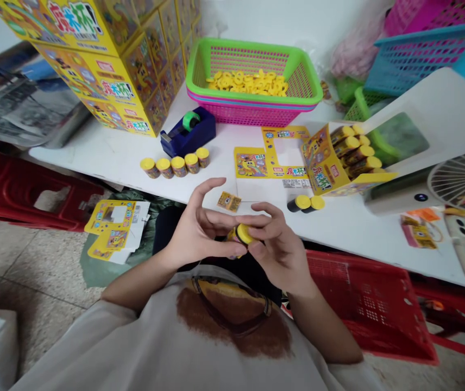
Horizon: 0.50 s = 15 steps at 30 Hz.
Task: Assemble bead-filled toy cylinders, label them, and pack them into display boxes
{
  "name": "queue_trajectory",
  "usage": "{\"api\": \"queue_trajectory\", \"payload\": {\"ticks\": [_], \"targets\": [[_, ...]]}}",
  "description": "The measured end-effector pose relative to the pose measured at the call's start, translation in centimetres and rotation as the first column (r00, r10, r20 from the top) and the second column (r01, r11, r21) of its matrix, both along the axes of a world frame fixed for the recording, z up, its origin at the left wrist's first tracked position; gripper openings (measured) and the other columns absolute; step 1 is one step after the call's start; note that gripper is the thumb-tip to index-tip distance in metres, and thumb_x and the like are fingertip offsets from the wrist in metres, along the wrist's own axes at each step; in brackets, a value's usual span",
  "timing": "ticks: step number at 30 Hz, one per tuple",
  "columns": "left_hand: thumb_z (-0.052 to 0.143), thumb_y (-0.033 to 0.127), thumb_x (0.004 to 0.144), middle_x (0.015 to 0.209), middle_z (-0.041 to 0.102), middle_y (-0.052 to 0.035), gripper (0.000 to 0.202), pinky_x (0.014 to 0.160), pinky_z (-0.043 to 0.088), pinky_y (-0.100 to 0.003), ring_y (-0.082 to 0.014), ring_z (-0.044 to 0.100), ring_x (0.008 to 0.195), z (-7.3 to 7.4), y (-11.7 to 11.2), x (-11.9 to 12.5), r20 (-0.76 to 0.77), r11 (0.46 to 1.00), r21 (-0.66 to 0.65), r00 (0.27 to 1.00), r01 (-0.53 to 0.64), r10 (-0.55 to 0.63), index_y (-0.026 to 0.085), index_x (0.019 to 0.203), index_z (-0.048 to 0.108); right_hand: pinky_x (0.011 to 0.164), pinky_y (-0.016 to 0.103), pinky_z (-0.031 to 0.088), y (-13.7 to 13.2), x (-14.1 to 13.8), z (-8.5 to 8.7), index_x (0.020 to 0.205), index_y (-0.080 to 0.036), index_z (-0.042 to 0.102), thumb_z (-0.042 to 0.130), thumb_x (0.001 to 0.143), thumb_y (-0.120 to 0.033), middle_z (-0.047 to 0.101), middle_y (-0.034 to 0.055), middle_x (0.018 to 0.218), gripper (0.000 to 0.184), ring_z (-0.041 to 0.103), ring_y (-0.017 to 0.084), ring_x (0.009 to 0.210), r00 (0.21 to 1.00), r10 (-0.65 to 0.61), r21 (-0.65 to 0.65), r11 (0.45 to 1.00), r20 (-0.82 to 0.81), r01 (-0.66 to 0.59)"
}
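Note:
A small yellow-lidded canister [244, 234] is held between both hands, just in front of the table edge. My left hand [202, 225] pinches its printed body from the left, with the index finger raised. On the right, my right hand [275, 241] grips around the yellow lid with fingers and thumb. A small printed yellow label sheet [229, 201] lies on the table just beyond the hands. Two black canisters with yellow lids [302, 203] stand to the right, and a row of several labelled canisters [178, 166] stands to the left.
A blue tape dispenser [189, 130] sits behind the row. Stacked baskets [252, 103] hold yellow pieces [252, 82]. An open display box [325, 163] contains several canisters. Printed cartons [106, 70] rise at left; a fan [463, 176] stands at right. A red crate [371, 309] is below the table.

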<state>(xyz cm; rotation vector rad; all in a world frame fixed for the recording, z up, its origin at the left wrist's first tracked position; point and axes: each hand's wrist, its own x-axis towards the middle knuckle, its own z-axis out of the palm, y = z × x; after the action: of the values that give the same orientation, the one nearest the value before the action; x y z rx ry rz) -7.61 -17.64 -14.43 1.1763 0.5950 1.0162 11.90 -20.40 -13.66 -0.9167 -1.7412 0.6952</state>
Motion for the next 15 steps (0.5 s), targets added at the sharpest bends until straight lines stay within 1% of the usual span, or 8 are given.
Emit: {"api": "queue_trajectory", "payload": {"ticks": [2,3,5,7,8,10,12,15], "targets": [[0.098,0.044,0.071,0.104,0.084,-0.0062,0.122,0.069,0.066,-0.027,-0.0223,0.082,0.081,-0.4,0.2,-0.1,0.049,0.995,-0.085,0.997,0.057,-0.053,0.034,0.161,0.017,0.108,0.056,0.052,0.2,0.5,-0.2,0.108,-0.033,0.063,0.054,0.104,-0.034,0.079,0.0051,0.121,0.010,0.055,0.026,0.140,0.987,0.028,0.097,0.994,0.157,-0.044],[0.098,0.047,0.070,0.107,0.084,-0.0061,0.121,0.069,0.065,-0.026,-0.0215,0.082,0.081,-0.6,0.3,0.0,0.072,0.991,-0.122,0.996,0.063,-0.054,0.034,0.160,0.019,0.107,0.055,0.051,0.2,0.6,-0.2,0.114,-0.034,0.063,0.054,0.104,-0.038,0.077,0.0053,0.125,0.014,0.053,0.027,0.142,0.971,0.013,0.148,0.988,0.239,-0.049],[0.099,0.047,0.068,0.114,0.081,-0.0053,0.113,0.073,0.064,-0.025,-0.0187,0.081,0.087,-1.0,0.5,0.2,0.109,0.984,-0.175,0.994,0.042,-0.023,0.035,0.155,0.028,0.107,0.053,0.048,0.0,0.6,0.0,0.127,-0.034,0.059,0.064,0.099,-0.046,0.072,0.0061,0.134,0.031,0.052,0.029,0.141,0.919,-0.105,0.252,0.968,0.380,0.007],[0.098,0.045,0.068,0.121,0.076,-0.0037,0.102,0.074,0.063,-0.023,-0.0157,0.078,0.092,-1.0,0.6,0.5,0.136,0.981,-0.192,0.991,0.040,-0.014,0.036,0.149,0.035,0.106,0.049,0.047,-0.3,0.2,0.3,0.133,-0.033,0.056,0.072,0.094,-0.041,0.072,0.0061,0.131,0.043,0.057,0.029,0.130,0.860,-0.260,0.361,0.928,0.440,0.096],[0.097,0.043,0.070,0.121,0.074,-0.0029,0.098,0.073,0.062,-0.022,-0.0145,0.077,0.091,-0.9,0.6,0.6,0.140,0.980,-0.188,0.989,0.071,-0.045,0.036,0.147,0.036,0.104,0.048,0.047,-0.4,-0.1,0.5,0.133,-0.032,0.055,0.072,0.093,-0.035,0.073,0.0053,0.126,0.043,0.060,0.027,0.122,0.840,-0.316,0.408,0.904,0.441,0.126],[0.090,0.037,0.079,0.111,0.072,-0.0008,0.088,0.071,0.061,-0.022,-0.0130,0.076,0.086,-0.5,0.6,0.7,0.122,0.967,-0.166,0.977,0.194,-0.175,0.036,0.146,0.033,0.100,0.046,0.048,-0.5,-0.8,0.6,0.131,-0.031,0.055,0.069,0.093,-0.025,0.075,0.0039,0.116,0.041,0.063,0.025,0.110,0.822,-0.363,0.469,0.873,0.439,0.136],[0.079,0.027,0.089,0.094,0.071,0.0032,0.076,0.067,0.058,-0.022,-0.0116,0.074,0.076,0.0,0.5,0.7,0.084,0.938,-0.145,0.948,0.315,-0.306,0.033,0.146,0.028,0.097,0.046,0.050,-0.5,-1.5,0.5,0.130,-0.029,0.056,0.069,0.091,-0.021,0.077,0.0041,0.114,0.041,0.065,0.026,0.106,0.829,-0.364,0.502,0.857,0.425,0.119],[0.068,0.017,0.094,0.070,0.062,0.0109,0.066,0.057,0.049,-0.019,-0.0090,0.064,0.059,0.7,0.3,0.7,0.063,0.918,-0.113,0.925,0.380,-0.375,0.028,0.144,0.026,0.095,0.045,0.051,-0.3,-2.2,-0.1,0.126,-0.027,0.059,0.070,0.084,-0.016,0.078,0.0038,0.111,0.045,0.067,0.026,0.106,0.883,-0.332,0.524,0.843,0.331,0.121]]}}
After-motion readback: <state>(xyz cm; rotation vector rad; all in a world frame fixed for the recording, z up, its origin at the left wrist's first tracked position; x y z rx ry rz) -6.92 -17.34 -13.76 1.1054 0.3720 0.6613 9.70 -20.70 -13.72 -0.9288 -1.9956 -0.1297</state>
